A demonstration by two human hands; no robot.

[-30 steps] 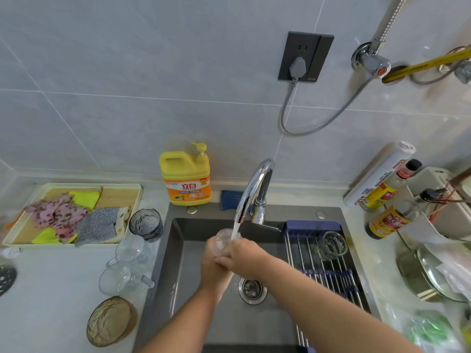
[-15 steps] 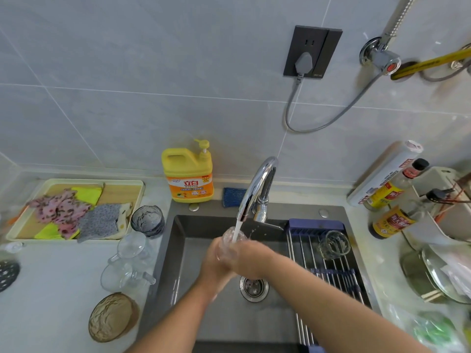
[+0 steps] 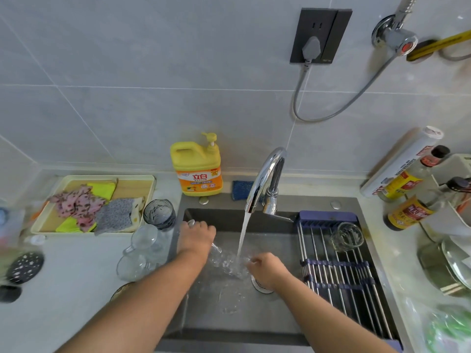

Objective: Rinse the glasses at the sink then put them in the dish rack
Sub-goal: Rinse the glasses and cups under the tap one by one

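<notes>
Over the gray sink [image 3: 229, 324], water pours from the tap [image 3: 265, 179]. Its right side carries the dish rack [image 3: 339, 276], with a small glass [image 3: 347, 236] standing in it. The left hand [image 3: 196, 236] curls at the sink's left edge; what its fingers hold, I cannot tell. The right hand [image 3: 267, 270] grips a tipped wet glass [image 3: 229, 263] in its fingers under the water.

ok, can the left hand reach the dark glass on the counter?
Probably yes. The left hand is at the left edge of the sink, just beside the dark glass, nothing between them. The right hand holds the clear glass.
</notes>
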